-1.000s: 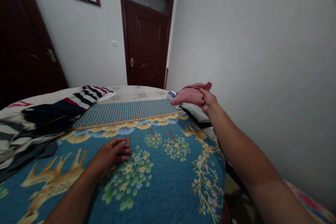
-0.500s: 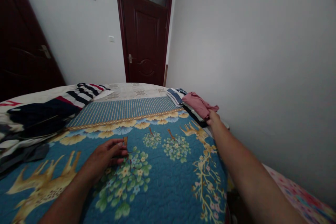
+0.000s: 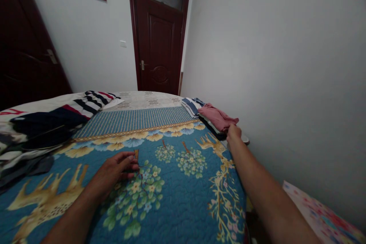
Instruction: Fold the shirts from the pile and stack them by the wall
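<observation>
At the right edge of the bed, my right hand (image 3: 234, 132) is closed on the near corner of a folded pink garment (image 3: 216, 116). The pink garment lies on top of a small pile with a pale folded garment and a black one (image 3: 220, 135) showing beneath it. A blue-and-white striped folded garment (image 3: 190, 106) sits just beyond, beside the pile. My left hand (image 3: 121, 166) rests over the blue patterned bedspread (image 3: 183, 202) with its fingers loosely apart and nothing in them. The fingertips of my right hand are partly hidden by the hand itself.
Loose dark and striped clothes (image 3: 54, 122) lie heaped along the bed's left side. A grey wall rises close at the right, with a floral-patterned surface (image 3: 323, 209) low beside it. A dark red door (image 3: 160, 42) stands beyond the bed's far end.
My right hand and the near end of the pink garment have lowered slightly, and the garment lies flatter on the pile. My left hand stays where it was.
</observation>
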The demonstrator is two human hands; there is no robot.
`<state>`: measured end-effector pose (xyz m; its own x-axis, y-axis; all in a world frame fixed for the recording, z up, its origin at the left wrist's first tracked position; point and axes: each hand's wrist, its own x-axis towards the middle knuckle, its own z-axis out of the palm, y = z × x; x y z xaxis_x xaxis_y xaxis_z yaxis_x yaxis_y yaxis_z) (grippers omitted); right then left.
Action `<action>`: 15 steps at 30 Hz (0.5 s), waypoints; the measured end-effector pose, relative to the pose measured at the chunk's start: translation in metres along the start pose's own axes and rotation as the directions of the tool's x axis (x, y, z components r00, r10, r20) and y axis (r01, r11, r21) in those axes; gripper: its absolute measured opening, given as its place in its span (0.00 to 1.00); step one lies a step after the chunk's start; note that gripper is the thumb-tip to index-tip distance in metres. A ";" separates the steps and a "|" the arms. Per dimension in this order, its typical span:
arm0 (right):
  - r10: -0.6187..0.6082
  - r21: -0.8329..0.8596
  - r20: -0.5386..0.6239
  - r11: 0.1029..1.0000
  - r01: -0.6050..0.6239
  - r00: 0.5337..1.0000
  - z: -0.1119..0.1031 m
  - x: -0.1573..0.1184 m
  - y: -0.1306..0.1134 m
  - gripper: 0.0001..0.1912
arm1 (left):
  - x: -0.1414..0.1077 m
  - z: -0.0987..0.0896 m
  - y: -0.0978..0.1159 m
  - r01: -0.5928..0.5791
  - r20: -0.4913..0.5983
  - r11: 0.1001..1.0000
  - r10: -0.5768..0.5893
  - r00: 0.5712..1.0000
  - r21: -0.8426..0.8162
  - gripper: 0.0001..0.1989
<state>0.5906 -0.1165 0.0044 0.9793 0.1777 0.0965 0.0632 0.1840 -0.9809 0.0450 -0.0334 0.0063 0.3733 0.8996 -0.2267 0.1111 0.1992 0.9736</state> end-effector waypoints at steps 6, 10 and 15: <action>-0.588 -0.520 0.311 0.552 0.652 0.747 0.001 -0.010 -0.026 0.28 | -0.003 0.002 0.003 -0.002 -0.010 0.999 0.003 1.000 0.042 0.33; -0.484 -0.448 0.759 0.099 0.889 0.436 0.040 -0.019 -0.042 0.29 | -0.004 0.003 0.004 0.007 -0.022 0.998 -0.006 1.000 0.061 0.34; -0.281 -0.454 0.865 -0.083 0.887 0.416 0.085 -0.018 -0.044 0.34 | -0.003 0.002 0.003 0.013 -0.013 0.997 -0.012 1.000 0.074 0.33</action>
<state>0.5535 -0.0458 0.0601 0.2235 0.8584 0.4617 0.9509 -0.2962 0.0904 0.0461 -0.0362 0.0093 0.3603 0.9019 -0.2380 0.1838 0.1815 0.9661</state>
